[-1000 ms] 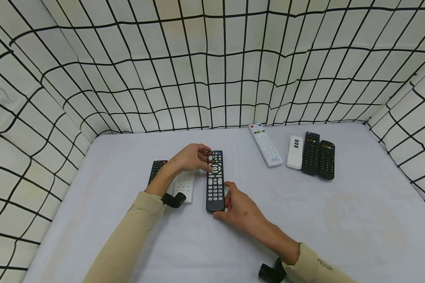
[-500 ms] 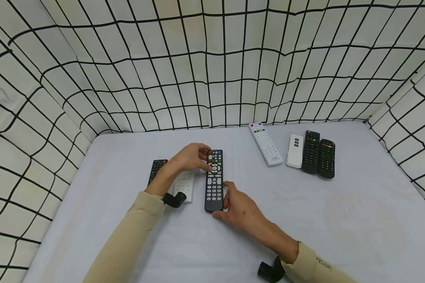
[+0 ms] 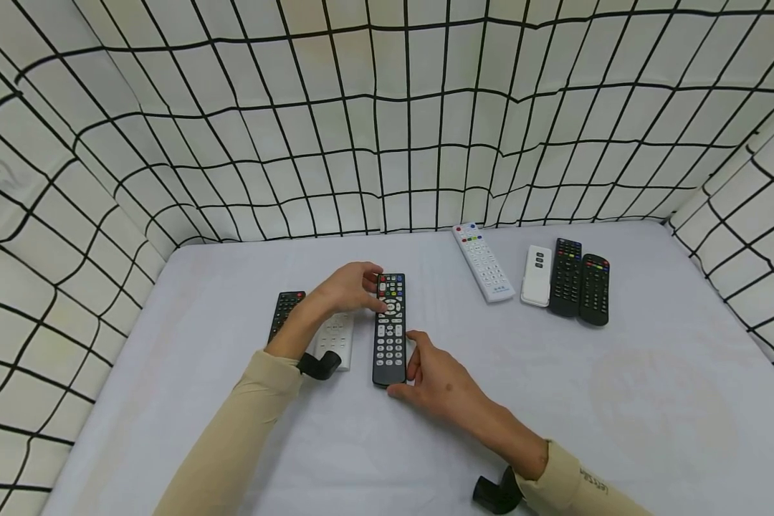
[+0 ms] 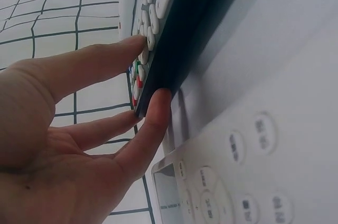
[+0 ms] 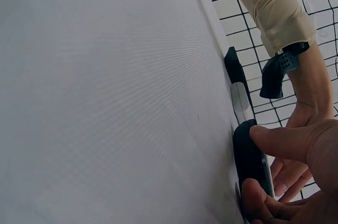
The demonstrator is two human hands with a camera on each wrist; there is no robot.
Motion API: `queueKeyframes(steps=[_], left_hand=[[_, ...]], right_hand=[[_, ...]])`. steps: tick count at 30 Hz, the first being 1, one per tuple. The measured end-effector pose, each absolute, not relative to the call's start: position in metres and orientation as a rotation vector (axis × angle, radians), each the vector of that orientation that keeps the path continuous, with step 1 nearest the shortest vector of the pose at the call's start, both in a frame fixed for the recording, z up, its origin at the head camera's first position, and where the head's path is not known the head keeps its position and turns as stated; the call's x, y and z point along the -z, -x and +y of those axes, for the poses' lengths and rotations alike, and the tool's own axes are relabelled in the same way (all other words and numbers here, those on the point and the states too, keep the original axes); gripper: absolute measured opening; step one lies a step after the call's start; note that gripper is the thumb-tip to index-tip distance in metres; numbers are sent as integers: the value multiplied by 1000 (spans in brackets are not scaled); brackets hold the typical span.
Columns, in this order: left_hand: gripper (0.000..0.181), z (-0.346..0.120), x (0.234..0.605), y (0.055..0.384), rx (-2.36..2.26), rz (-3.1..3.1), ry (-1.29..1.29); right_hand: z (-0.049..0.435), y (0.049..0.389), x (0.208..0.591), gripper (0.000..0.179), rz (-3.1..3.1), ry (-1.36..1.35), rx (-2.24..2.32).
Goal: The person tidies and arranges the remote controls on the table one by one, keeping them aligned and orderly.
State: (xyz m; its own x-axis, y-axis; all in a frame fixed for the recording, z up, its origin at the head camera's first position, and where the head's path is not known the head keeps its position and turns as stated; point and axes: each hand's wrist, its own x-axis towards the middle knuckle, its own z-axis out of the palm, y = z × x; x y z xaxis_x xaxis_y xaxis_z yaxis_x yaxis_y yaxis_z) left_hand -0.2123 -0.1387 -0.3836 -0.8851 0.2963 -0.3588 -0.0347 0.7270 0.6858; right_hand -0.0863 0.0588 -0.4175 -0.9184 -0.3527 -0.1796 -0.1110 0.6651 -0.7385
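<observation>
Both hands are on a black remote control [image 3: 389,351] in the middle of the table, buttons up. At its far end the left hand [image 3: 348,288] grips it, thumb on the buttons and fingers along the left edge; the left wrist view shows this thumb [image 4: 100,63] on the keys. My right hand [image 3: 441,383] holds the near end, thumb at the bottom and index finger at the right edge. To the left lie a white remote [image 3: 337,337] and another black remote [image 3: 287,308], both partly covered by the left hand and wrist.
Toward the back right lie a slanted white remote [image 3: 484,263], a small white remote [image 3: 537,278] and two black remotes side by side, one longer [image 3: 566,278] and one shorter [image 3: 595,290]. Black netting [image 3: 387,154] over white walls encloses the white-covered table [image 3: 522,401].
The near end of the black remote has swung slightly left, with the right hand following a little. Over the last half second hardly anything has moved.
</observation>
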Motion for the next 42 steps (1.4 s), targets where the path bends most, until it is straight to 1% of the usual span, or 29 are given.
queueKeyframes(steps=[8, 12, 15, 21, 25, 36, 42], left_hand=[[78, -137, 384, 211, -1018, 2476, -166], [78, -137, 384, 211, -1020, 2480, -169], [76, -136, 384, 211, -1012, 2511, -166], [66, -126, 378, 211, -1026, 2649, -165], [60, -117, 374, 212, -1087, 2705, -178], [50, -95, 377, 221, -1175, 2708, -231], [47, -80, 378, 225, -1203, 2702, -237]], right_hand=[[60, 86, 419, 84, 2581, 397, 1119], [60, 87, 417, 84, 2578, 365, 1122], [63, 89, 415, 79, 2576, 320, 1137], [76, 99, 413, 62, 2653, 258, 1159], [87, 106, 414, 55, 2719, 222, 1148], [118, 122, 414, 49, 2870, 163, 1083], [134, 128, 416, 43, 2930, 179, 1077]])
